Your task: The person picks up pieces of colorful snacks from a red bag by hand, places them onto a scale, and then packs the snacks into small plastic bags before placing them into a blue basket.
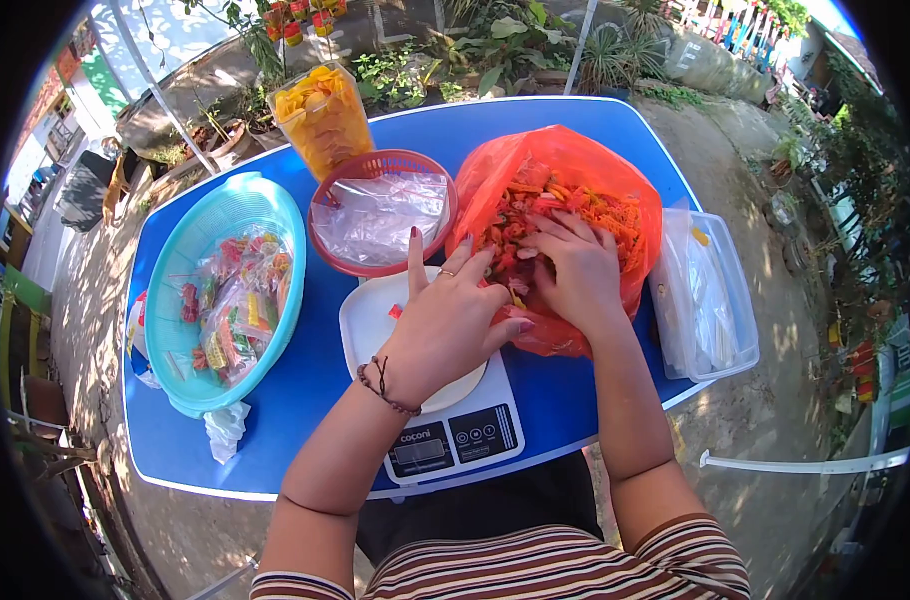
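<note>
A red plastic bag [640, 290] stands open at the right of the table, full of red and orange snack pieces [615, 225]. My right hand [580, 270] reaches into it, fingers apart over the snacks and their tips among the pieces. At the bag's near left edge is my left hand [445, 320], its fingers spread, the index raised and the others pointing to the bag's mouth. Under this hand lies a white plate [360, 315] on a white digital scale [505, 390]; a small red piece shows on the plate.
A red basket [327, 245] holds clear plastic bags. Left of it, a turquoise basket [160, 330] contains packed snacks. Behind stands a clear container of yellow chips [325, 120]. A clear plastic box [745, 330] with plastic bags sits at the right edge of the blue table [565, 400].
</note>
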A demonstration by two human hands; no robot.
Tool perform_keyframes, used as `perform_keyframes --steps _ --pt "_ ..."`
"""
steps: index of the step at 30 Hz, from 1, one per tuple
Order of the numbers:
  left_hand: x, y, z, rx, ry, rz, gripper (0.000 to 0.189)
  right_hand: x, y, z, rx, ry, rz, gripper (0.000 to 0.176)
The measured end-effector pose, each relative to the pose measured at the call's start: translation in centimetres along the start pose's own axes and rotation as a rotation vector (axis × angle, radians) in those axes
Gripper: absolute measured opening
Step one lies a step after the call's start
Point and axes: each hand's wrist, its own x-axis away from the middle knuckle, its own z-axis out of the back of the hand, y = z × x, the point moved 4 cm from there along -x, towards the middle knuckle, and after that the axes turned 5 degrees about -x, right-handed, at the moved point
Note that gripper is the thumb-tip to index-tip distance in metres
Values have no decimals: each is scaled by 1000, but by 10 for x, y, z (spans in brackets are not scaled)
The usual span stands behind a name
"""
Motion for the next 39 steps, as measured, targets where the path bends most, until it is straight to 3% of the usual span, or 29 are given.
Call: perform_keyframes --steps 3,10,13,16,20,23,29,36,39 --pt "0 -1 1 4 -5 -5 31 2 19 4 -49 166 -63 23" --pt "2 -2 -1 -28 -5 -9 32 2 36 17 72 347 -185 28" --pt "2 -2 1 -28 4 -8 31 3 33 20 99 402 -119 28" --pt "1 -2 -1 -37 9 -27 31 -1 26 7 -234 234 101 30" --pt "1 -2 -2 -20 -1 -26 31 2 1 -6 -70 89 165 32" --pt "0 -3 -1 -11 -12 -20 31 1 -5 -10 5 150 45 28" --pt "0 -11 10 40 9 -5 29 -4 0 -23 112 231 62 27" --pt "-2 -30 29 146 79 3 17 0 -5 7 -205 424 21 15" --pt "-2 -34 32 163 155 3 27 6 -9 19 -370 502 49 15"
